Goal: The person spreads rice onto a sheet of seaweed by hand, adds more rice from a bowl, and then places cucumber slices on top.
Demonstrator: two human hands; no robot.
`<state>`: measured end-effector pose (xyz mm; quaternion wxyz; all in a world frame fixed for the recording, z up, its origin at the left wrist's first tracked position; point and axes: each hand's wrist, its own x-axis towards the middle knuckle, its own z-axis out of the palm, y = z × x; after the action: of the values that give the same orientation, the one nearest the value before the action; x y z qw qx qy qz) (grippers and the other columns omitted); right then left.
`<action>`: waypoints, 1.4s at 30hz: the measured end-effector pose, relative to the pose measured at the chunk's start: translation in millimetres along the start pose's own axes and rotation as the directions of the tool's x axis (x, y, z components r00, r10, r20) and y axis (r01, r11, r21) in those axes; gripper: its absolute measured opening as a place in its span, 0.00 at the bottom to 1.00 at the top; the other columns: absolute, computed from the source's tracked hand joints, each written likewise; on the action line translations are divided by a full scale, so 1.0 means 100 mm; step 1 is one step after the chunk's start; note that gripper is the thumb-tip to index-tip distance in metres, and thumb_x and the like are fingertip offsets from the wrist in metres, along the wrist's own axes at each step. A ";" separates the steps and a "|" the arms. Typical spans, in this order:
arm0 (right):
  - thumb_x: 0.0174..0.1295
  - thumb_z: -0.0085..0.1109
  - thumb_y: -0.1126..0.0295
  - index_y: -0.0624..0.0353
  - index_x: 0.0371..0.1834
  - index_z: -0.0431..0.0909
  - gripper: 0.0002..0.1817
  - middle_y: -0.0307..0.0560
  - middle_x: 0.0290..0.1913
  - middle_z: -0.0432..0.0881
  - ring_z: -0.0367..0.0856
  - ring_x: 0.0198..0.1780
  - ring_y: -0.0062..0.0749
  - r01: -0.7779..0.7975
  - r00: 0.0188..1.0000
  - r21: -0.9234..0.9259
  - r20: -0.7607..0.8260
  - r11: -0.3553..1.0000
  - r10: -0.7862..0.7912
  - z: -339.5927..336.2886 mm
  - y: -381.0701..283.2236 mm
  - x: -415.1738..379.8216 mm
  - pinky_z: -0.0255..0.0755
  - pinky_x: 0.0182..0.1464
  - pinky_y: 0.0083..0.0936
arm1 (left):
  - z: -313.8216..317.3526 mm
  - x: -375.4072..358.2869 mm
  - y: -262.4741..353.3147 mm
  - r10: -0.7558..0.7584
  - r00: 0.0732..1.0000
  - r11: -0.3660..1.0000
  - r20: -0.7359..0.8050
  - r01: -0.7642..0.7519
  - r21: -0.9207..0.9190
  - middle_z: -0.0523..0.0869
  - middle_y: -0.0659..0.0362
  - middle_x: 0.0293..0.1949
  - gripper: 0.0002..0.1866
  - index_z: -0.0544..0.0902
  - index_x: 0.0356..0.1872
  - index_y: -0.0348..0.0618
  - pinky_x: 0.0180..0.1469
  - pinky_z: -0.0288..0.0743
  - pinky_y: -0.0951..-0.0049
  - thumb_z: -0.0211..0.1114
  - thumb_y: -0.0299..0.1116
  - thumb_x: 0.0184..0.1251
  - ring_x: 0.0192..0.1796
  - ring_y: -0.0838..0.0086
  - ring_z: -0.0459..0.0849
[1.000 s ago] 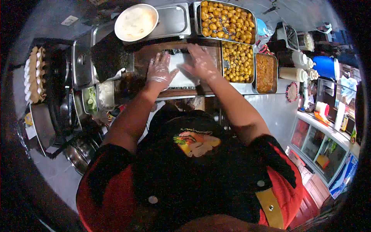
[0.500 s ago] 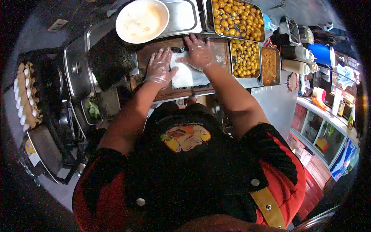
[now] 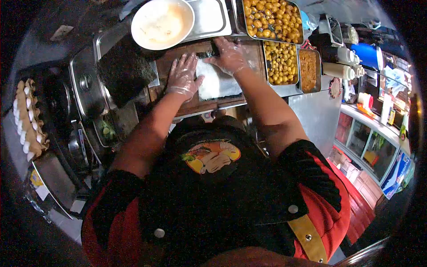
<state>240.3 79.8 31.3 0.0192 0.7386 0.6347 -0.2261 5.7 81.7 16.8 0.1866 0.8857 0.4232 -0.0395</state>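
A white layer that looks like rice (image 3: 214, 79) covers most of a dark nori sheet (image 3: 228, 99) on the wooden board (image 3: 164, 57). My left hand (image 3: 183, 76), in a clear plastic glove, lies palm down at the layer's left edge with fingers outstretched and thumb on that edge. At the upper right, my right hand (image 3: 229, 57), gloved likewise, rests with spread fingers on the board and its thumb reaching over the layer. Neither hand holds anything. A stack of dark sheets (image 3: 126, 78) lies left of the board.
Behind the board stand a white bowl (image 3: 163, 24) with pale residue and a metal tray (image 3: 209, 18). Trays of small round brown food (image 3: 281, 64) and a pan of orange-brown food (image 3: 308, 69) sit on the right. Eggs in a carton (image 3: 29, 118) are at far left.
The view has shifted slightly. My right hand's thumb has drawn up toward the layer's top edge. My left hand stays at the left edge.
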 end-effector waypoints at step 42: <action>0.73 0.56 0.23 0.50 0.89 0.69 0.53 0.51 0.92 0.63 0.59 0.93 0.47 -0.008 1.000 0.016 -0.006 1.000 0.008 0.07 0.03 0.09 0.43 0.92 0.63 | 0.21 0.10 -0.12 0.051 0.993 0.998 -0.103 -0.054 -0.031 0.61 0.53 0.92 0.46 0.68 0.89 0.54 0.92 0.43 0.36 0.69 0.61 0.76 0.93 0.48 0.56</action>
<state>241.8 85.6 20.8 0.0125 0.7419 0.6301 -0.2290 4.5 88.3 -8.4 0.1807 0.8942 0.4092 0.0181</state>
